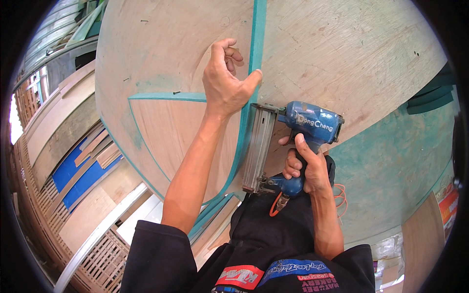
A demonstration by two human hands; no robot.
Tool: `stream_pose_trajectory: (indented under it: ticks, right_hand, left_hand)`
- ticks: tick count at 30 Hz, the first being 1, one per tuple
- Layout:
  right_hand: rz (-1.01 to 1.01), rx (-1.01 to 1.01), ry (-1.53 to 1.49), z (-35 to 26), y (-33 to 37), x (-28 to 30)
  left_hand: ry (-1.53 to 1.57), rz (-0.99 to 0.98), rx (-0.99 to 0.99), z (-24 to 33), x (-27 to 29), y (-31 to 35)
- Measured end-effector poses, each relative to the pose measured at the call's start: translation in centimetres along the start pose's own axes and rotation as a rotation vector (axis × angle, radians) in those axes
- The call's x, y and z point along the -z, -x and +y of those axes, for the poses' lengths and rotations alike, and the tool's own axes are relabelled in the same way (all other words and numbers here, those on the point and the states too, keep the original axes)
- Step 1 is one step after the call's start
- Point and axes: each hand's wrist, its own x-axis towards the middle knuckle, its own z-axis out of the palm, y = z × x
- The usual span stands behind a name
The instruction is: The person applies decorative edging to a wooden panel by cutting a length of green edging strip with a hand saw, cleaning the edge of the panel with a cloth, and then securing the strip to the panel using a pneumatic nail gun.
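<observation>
A blue pneumatic nail gun [312, 119] with a long grey magazine is gripped by its handle in my right hand [312, 168]. Its nose lies against a teal strip [257, 39] that runs up the plywood panel and curves round below. My left hand [227, 80] is just beyond the nose. Its thumb is stretched out against the strip, while the other fingers are loosely bent over the panel and hold nothing. To the left, a shorter teal strip [168, 96] meets the curved one and frames a rounded plywood section [181, 136].
The large plywood panel [332, 44] has several small dark nails on it. An orange air hose [341, 198] coils at the right, by a teal-stained surface [391, 171]. Wood boards and offcuts [93, 151] lie on a slatted rack at the left. Dark green pieces [432, 97] sit at the right edge.
</observation>
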Motion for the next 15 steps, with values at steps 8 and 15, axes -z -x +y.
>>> stream_pose_trajectory:
  ticks: [8, 15]
  right_hand:
    - [0.0, 0.003, 0.04, 0.04, -0.14, -0.14]
    - [0.011, 0.005, 0.073, 0.12, -0.27, -0.12]
  left_hand:
    - [-0.014, 0.0, 0.001, -0.05, -0.07, 0.09]
    - [0.023, 0.014, 0.034, 0.5, -0.12, -0.25]
